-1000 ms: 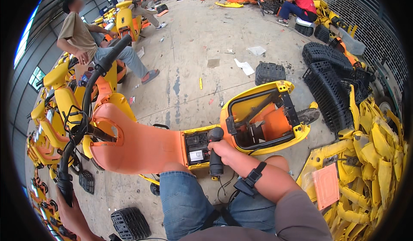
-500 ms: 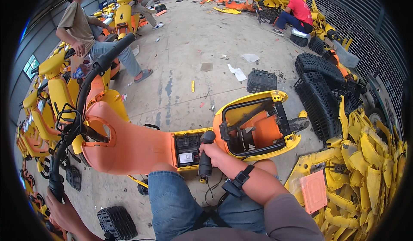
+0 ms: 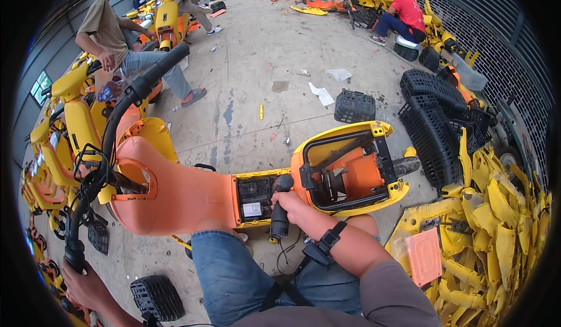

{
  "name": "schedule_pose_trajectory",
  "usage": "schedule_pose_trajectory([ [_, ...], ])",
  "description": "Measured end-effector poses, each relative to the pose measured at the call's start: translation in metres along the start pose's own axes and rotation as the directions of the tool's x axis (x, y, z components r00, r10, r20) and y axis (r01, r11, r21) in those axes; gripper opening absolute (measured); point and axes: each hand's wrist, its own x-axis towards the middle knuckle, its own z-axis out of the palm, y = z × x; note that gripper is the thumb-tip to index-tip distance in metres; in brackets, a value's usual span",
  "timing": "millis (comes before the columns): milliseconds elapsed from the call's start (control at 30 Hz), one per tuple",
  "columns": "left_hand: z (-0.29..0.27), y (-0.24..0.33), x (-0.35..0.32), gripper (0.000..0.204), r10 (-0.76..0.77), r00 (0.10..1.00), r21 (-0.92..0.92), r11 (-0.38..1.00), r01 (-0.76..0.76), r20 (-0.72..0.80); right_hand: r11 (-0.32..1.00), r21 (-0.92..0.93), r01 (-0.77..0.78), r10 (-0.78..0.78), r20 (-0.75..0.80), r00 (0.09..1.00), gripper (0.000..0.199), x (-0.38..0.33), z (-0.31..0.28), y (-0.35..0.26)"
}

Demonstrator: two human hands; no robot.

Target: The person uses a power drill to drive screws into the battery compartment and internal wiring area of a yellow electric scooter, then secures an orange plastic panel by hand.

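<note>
An orange and yellow electric scooter (image 3: 178, 201) stands in front of me, its black handlebar (image 3: 108, 131) at the left. My left hand (image 3: 87, 286) is closed round the handlebar's near grip (image 3: 74, 256). My right hand (image 3: 285, 206) is wrapped round a black cordless drill (image 3: 280, 226), held over the right end of the open compartment (image 3: 252, 192) in the scooter's middle. Dark parts and a small silver box (image 3: 252, 210) lie inside that compartment. The drill's tip is hidden from view. Right of it is the yellow rear body shell (image 3: 345, 129) with a black tube frame (image 3: 305, 181).
Yellow plastic panels (image 3: 485, 233) are heaped at the right, near an orange panel (image 3: 423, 257). Black crates (image 3: 429, 128) stand behind them, another black basket (image 3: 158, 299) at lower left. Several scooters line the left. A seated person (image 3: 108, 38) is at upper left, another (image 3: 403, 17) at upper right.
The handlebar's far grip has shifted slightly right and up. My left leg has moved a little left. Both hands keep their hold, and the drill stays nearly in place.
</note>
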Motion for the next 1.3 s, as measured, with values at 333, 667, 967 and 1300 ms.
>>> schedule_pose_trajectory([
  [333, 0.016, 0.012, -0.013, 0.067, -0.006, 0.961, -0.152, 0.988, -0.038, -0.276, 1.0, -0.03, 0.0, 0.0, 0.004, 1.0, 0.012, -0.007, 0.003, 0.002],
  [667, -0.01, 0.101, -0.032, 0.07, 0.1, 0.912, -0.515, 0.798, -0.312, -0.397, 1.0, -0.01, 0.015, -0.015, 0.003, 1.0, 0.011, -0.005, -0.005, 0.007],
  [967, 0.004, 0.104, -0.023, 0.068, 0.112, 0.951, -0.38, 0.898, -0.221, -0.288, 1.0, -0.012, 0.005, -0.004, 0.019, 1.0, 0.012, -0.012, -0.003, -0.001],
  [1300, -0.066, 0.214, -0.11, 0.058, 0.492, 0.849, -0.962, 0.078, -0.262, -0.192, 1.0, 0.006, -0.016, 0.016, 0.005, 1.0, 0.011, 0.01, -0.015, 0.006],
])
